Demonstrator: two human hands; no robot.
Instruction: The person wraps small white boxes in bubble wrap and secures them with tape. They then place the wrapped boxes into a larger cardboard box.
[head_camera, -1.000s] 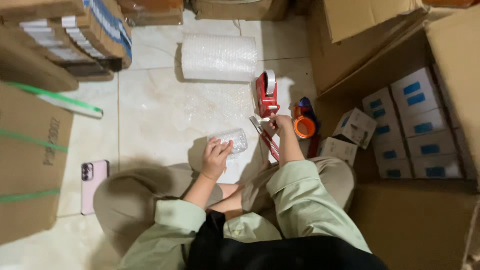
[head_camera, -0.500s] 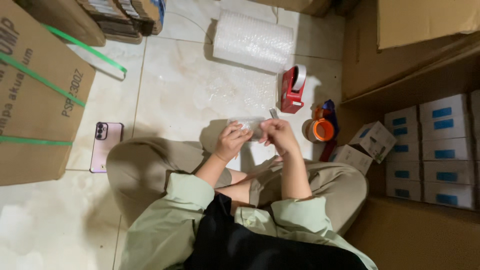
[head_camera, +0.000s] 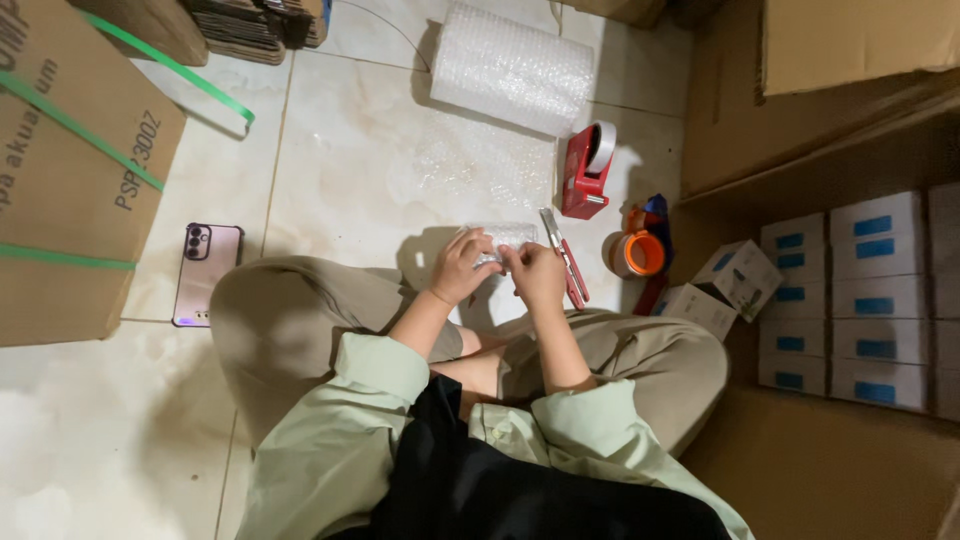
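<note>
A fat roll of clear bubble wrap (head_camera: 512, 68) lies on the pale tiled floor (head_camera: 330, 150) near its far edge, with a loose sheet of the same wrap (head_camera: 480, 165) spread flat just in front of it. Beside the sheet stands a red tape dispenser (head_camera: 585, 172), and near that an orange roll, probably tape (head_camera: 637, 254). A pink phone in a clear case (head_camera: 207, 273) rests face down toward the left, next to a brown cardboard carton bound with green straps (head_camera: 70, 170). At the right, an open carton (head_camera: 800, 150) holds rows of small white boxes with blue labels (head_camera: 860, 290).

Small bubble-wrapped parcel (head_camera: 503, 238), clear, lying flat on pale floor tiles, partly covered
</note>
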